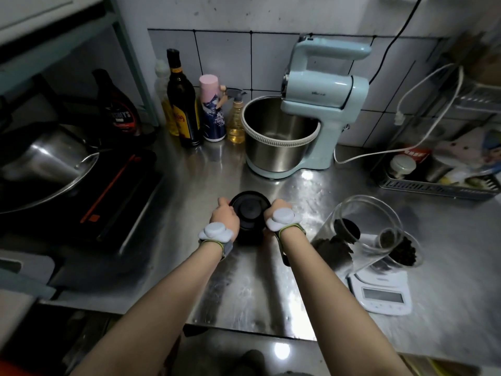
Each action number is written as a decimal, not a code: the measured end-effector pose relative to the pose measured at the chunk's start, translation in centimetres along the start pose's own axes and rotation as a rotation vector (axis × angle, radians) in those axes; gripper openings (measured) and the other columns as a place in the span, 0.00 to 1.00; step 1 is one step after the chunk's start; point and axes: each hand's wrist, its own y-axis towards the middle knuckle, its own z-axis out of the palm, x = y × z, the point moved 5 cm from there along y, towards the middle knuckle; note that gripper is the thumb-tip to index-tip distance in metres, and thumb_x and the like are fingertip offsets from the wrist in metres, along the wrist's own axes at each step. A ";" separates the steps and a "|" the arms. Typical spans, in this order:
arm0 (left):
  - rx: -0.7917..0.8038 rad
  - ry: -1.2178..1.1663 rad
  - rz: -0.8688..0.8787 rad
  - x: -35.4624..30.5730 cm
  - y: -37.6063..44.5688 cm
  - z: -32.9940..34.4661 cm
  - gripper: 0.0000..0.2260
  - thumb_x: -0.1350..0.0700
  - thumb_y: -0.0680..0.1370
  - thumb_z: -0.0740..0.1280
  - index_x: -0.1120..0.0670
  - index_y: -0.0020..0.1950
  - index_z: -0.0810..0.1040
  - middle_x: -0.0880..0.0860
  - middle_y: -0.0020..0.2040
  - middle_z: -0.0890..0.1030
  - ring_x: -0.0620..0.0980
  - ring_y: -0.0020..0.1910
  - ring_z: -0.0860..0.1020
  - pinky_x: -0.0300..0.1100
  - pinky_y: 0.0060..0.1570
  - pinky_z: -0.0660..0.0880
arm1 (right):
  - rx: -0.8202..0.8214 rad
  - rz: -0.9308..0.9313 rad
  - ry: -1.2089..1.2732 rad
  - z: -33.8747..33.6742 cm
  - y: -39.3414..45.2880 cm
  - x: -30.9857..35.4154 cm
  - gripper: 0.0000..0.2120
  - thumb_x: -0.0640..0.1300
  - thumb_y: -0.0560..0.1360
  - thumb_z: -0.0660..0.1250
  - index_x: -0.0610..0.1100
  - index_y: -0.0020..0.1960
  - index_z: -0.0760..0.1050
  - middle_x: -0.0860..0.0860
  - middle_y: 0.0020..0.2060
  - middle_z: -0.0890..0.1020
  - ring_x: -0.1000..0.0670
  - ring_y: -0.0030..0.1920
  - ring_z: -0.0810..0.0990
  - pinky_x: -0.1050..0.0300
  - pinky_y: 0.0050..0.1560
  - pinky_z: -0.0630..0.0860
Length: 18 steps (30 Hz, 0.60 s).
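Left hand (224,216) and right hand (276,213) curl round the sides of the black grinder (249,211), which stands mid-frame on the counter (244,280), lid on. Beans wait in a glass (402,249) by the scale (382,291) at lower right. Weighing looks done, while opening and filling seem left.

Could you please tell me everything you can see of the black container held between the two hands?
The black container is round, dark and matt, probably plastic, seen from above. Its circular lid has a raised rim and a domed centre. It stands upright on the steel counter, in front of the stand mixer. The left hand grips its left side and the right hand its right side. Its lower body is mostly lost in shadow.
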 end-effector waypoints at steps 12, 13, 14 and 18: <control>-0.180 -0.278 0.154 -8.2 -2.9 -3.7 0.15 0.60 0.81 0.54 0.61 0.66 0.65 0.64 0.61 0.75 0.63 0.58 0.74 0.46 0.50 0.69 | -0.388 -0.017 0.438 -8.2 -3.5 2.1 0.19 0.47 0.81 0.55 0.35 0.66 0.62 0.37 0.64 0.74 0.38 0.64 0.74 0.50 0.58 0.72; -0.187 -0.307 0.162 -8.9 -3.2 -4.0 0.15 0.60 0.81 0.54 0.61 0.67 0.65 0.64 0.62 0.75 0.63 0.59 0.74 0.46 0.51 0.69 | -0.411 -0.029 0.455 -8.9 -3.9 2.2 0.21 0.49 0.81 0.55 0.35 0.66 0.61 0.37 0.64 0.74 0.38 0.63 0.75 0.49 0.57 0.72; -0.193 -0.333 0.172 -9.5 -3.6 -4.3 0.16 0.60 0.81 0.54 0.61 0.68 0.64 0.64 0.63 0.74 0.63 0.60 0.73 0.46 0.52 0.69 | -0.429 -0.040 0.473 -9.6 -4.3 2.2 0.22 0.51 0.80 0.54 0.36 0.67 0.61 0.37 0.64 0.74 0.38 0.63 0.75 0.49 0.57 0.72; -0.198 -0.413 0.252 -12.5 -5.4 -4.8 0.17 0.57 0.81 0.54 0.60 0.69 0.63 0.63 0.66 0.73 0.62 0.63 0.72 0.44 0.53 0.68 | -0.499 -0.081 0.512 -12.8 -6.4 0.9 0.25 0.55 0.81 0.52 0.36 0.68 0.58 0.37 0.63 0.75 0.37 0.63 0.75 0.49 0.59 0.71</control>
